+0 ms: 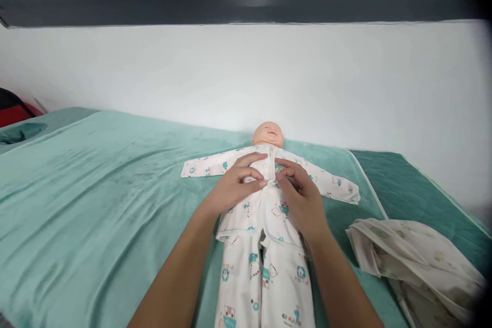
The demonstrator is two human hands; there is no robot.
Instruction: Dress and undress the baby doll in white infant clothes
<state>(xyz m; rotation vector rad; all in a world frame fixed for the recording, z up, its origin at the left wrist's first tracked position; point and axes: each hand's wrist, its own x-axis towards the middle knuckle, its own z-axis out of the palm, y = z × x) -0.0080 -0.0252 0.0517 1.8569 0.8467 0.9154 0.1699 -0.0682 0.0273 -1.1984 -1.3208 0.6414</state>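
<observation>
A baby doll (268, 134) lies on its back, its sleeved arms spread to both sides. It wears a white printed baby shirt (249, 211) with buttons down the front, and matching trousers (238, 279). My left hand (242, 179) is at the chest, thumb and a finger pinched together by the button placket, index finger stretched over the cloth. From the other side, my right hand (300, 189) pinches the placket edge between thumb and bent fingers. A pale button (265, 192) shows just below my fingertips. The hands are close together, one on each side of the placket.
A green blanket (115, 189) covers the bed under the doll. Crumpled pale printed cloth (418, 261) lies at the right. Behind the doll's head rises a white wall (246, 72), below a dark window frame (307, 2). A red and black object (13, 107) sits at far left.
</observation>
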